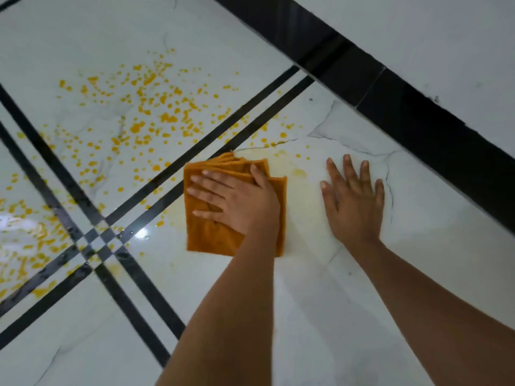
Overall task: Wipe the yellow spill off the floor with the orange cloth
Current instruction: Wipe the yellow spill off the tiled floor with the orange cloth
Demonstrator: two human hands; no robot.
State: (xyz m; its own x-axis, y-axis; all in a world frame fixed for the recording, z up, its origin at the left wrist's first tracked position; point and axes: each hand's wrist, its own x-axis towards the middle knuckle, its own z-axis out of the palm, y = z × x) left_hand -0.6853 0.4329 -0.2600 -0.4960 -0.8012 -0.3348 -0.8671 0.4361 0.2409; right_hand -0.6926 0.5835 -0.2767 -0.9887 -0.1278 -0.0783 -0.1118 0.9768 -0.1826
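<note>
The orange cloth (211,240), folded into a thick pad, lies flat on the white marble floor (320,288). My left hand (237,201) presses on it with straight, spread fingers pointing left. My right hand (354,201) rests palm down on bare floor to the right of the cloth, fingers spread and holding nothing. The yellow spill (156,112) is a wide scatter of droplets left of and beyond the cloth, reaching the frame's left edge. Faint yellow smears (298,172) show on the tile just right of the cloth.
Paired black inlay stripes (131,274) cross the floor in an X left of the cloth; droplets lie across them. A black skirting band (390,107) and the pale wall above it run diagonally along the right. A wet, glossy patch glints at the left.
</note>
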